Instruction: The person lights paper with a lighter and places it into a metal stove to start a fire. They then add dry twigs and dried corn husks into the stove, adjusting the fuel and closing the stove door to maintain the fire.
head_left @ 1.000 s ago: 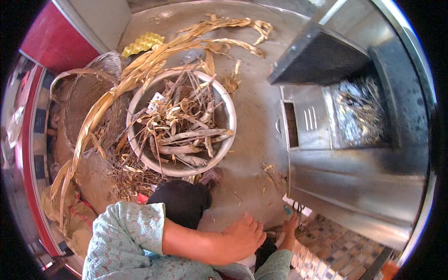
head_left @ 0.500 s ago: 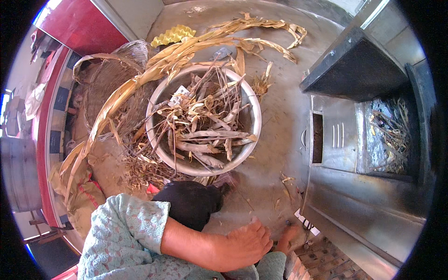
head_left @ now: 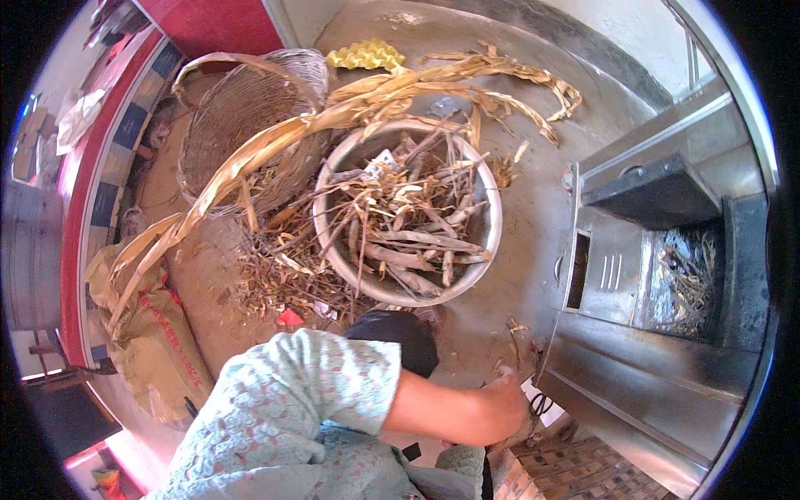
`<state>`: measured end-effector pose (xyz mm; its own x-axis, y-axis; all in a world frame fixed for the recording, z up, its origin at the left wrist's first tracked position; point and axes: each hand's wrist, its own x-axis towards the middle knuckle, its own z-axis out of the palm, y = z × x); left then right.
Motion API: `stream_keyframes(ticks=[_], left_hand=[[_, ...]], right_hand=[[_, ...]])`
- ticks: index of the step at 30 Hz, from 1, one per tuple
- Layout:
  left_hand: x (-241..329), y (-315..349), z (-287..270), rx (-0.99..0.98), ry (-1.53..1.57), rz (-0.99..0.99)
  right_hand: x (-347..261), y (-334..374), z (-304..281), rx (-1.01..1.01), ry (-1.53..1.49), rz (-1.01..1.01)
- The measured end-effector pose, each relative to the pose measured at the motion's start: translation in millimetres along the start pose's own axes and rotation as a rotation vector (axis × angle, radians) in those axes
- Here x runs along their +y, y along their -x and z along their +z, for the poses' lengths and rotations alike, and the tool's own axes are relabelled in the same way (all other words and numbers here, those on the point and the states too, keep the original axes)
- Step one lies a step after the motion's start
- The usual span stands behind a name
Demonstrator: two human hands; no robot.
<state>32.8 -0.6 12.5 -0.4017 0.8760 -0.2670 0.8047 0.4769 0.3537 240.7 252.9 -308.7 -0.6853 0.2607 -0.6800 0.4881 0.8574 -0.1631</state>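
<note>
My left arm, in a pale blue lace sleeve, reaches across the bottom of the view to the right. At its end my left hand (head_left: 502,410) is bent inward, its fingers smeared by motion, so I cannot see whether it holds anything. Right beside it lie a white flat thing (head_left: 546,403) and a looped black cord (head_left: 541,404). My right hand does not show. Ahead of me stands a round metal basin (head_left: 495,208) full of broken sticks (head_left: 421,237) and dry stalks. A small white patterned piece (head_left: 381,164) rests among them.
A metal stove (head_left: 612,275) with sticks in its opening (head_left: 687,275) stands at the right, its dark lid (head_left: 658,193) raised. Long dry corn stalks (head_left: 250,158) lie across a wicker basket (head_left: 221,117). Twigs (head_left: 283,279), a sack (head_left: 154,342) and a yellow egg tray (head_left: 367,55) are around.
My left hand has moved right, toward the white thing and cord near the stove. The view has shifted, so the basin sits further right. The fingers seen beyond my left hand no longer show.
</note>
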Motion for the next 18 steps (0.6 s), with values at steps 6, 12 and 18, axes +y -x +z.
stream_keyframes(ticks=[6, 12, 18], left_hand=[[-26, -2, -21, -0.083, 0.059, 0.017], [-30, -17, 3, 0.131, 0.077, -0.138], [-77, 33, 11, 0.714, 0.390, -0.141]], right_hand=[[-24, 26, -6, -0.157, -0.452, 0.057], [-58, 22, -49, -0.010, -0.909, 0.107], [-105, -1, -81, 0.228, -1.011, -0.021]])
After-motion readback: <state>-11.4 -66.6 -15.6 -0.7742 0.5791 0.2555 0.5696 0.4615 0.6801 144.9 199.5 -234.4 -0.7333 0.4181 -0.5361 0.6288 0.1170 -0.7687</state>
